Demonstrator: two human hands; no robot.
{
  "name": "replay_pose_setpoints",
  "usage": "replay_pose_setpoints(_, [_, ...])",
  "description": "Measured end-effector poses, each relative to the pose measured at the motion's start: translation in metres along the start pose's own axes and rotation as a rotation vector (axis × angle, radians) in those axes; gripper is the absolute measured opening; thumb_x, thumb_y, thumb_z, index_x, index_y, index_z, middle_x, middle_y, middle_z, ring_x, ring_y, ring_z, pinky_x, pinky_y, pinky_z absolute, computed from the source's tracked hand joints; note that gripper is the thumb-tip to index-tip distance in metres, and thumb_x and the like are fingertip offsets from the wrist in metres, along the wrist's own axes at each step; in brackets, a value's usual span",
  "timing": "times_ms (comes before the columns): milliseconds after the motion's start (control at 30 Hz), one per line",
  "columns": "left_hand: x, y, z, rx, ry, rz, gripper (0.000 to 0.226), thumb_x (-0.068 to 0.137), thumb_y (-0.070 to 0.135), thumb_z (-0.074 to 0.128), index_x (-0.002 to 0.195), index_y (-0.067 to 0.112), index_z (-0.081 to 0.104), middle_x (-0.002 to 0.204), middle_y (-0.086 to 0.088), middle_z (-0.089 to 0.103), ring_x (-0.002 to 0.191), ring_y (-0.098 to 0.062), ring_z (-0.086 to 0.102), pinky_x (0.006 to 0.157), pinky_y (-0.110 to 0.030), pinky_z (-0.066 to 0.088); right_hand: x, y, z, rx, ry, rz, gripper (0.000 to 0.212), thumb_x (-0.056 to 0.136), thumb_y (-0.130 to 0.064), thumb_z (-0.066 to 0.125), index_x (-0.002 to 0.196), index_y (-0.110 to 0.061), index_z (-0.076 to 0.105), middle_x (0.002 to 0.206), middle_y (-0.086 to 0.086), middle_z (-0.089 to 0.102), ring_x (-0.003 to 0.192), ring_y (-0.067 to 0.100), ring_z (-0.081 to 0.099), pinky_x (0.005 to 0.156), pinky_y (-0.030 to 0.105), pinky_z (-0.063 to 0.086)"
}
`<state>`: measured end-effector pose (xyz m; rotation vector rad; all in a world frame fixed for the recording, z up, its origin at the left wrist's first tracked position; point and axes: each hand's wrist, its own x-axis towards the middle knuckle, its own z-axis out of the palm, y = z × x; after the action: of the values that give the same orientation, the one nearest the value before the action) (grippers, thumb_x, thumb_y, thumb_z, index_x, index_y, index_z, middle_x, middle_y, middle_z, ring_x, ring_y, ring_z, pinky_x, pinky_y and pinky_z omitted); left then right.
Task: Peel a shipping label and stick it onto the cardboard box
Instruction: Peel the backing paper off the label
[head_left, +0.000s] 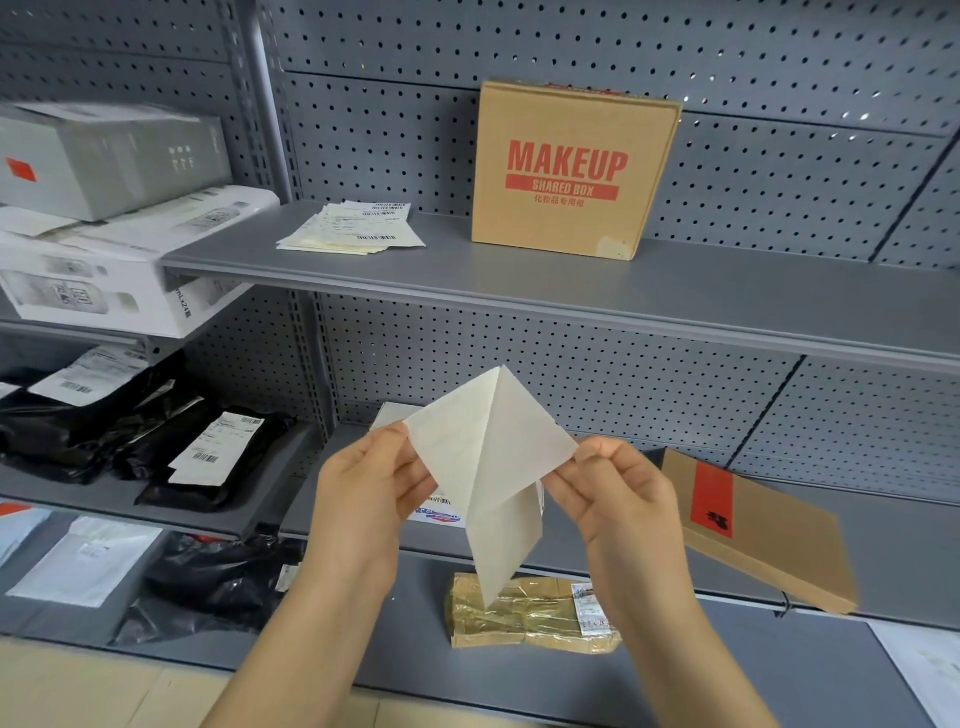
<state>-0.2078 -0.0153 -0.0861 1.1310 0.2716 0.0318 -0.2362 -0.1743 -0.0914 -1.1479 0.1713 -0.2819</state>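
Grey pegboard shelving backed a label mid-peel.

Fingers (402, 441) of the left hand (363, 493) pinched the left corner of the shipping label (457, 457), while those of the right hand (618, 499) pinched the right corner, both closed on paper; the sheet was creased down its middle and drawn apart between them, likely to split the sticker from its backing, though which layer was which could not be told. Beyond, on the far upper shelf (623, 296), the cardboard box (571, 166) stood upright against the pegboard, well apart from the hands, its printed front facing out for labelling. A stack of spare labels (353, 228) lay left of it.
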Motion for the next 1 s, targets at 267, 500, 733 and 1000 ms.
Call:
replay_pose_setpoints(267, [0.002,0.002,-0.005,-0.101,0.053,0.014,0.024,0.097,0.014,0.047,0.086,0.009,0.067,0.073,0.003,0.077,0.070,-0.008,0.073,0.062,-0.018,0.056,0.003,-0.003,-0.004,0.046,0.086,-0.061,0.027,0.091,0.006,0.045,0.072,-0.010,0.055,0.089,0.016,0.072,0.086,0.022,0.072,0.087,0.032,0.056])
replay_pose_setpoints(500, [0.002,0.007,-0.008,-0.147,0.092,0.047,0.024,0.097,0.013,0.046,0.087,0.010,0.066,0.074,0.006,0.077,0.072,-0.006,0.073,0.062,-0.016,0.056,0.004,-0.005,-0.009,0.066,0.151,-0.096,0.029,0.091,0.003,0.047,0.070,-0.014,0.055,0.077,0.004,0.072,0.079,0.017,0.071,0.089,0.036,0.053])
replay_pose_setpoints(733, [0.006,0.007,-0.014,-0.221,0.143,0.070,0.022,0.097,0.013,0.045,0.089,0.010,0.065,0.074,0.007,0.077,0.075,-0.006,0.073,0.073,-0.022,0.056,0.007,-0.006,-0.016,0.081,0.231,-0.127,0.028,0.092,0.000,0.047,0.070,-0.014,0.055,0.069,-0.001,0.064,0.071,0.012,0.066,0.084,0.031,0.053])
replay_pose_setpoints(1000, [0.006,0.008,-0.019,-0.320,0.196,0.102,0.023,0.097,0.012,0.045,0.089,0.011,0.066,0.076,0.007,0.077,0.077,-0.006,0.073,0.070,-0.017,0.057,0.010,-0.004,-0.021,0.107,0.291,-0.190,0.028,0.092,0.001,0.045,0.070,-0.014,0.052,0.074,0.007,0.053,0.082,0.021,0.055,0.080,0.024,0.054])
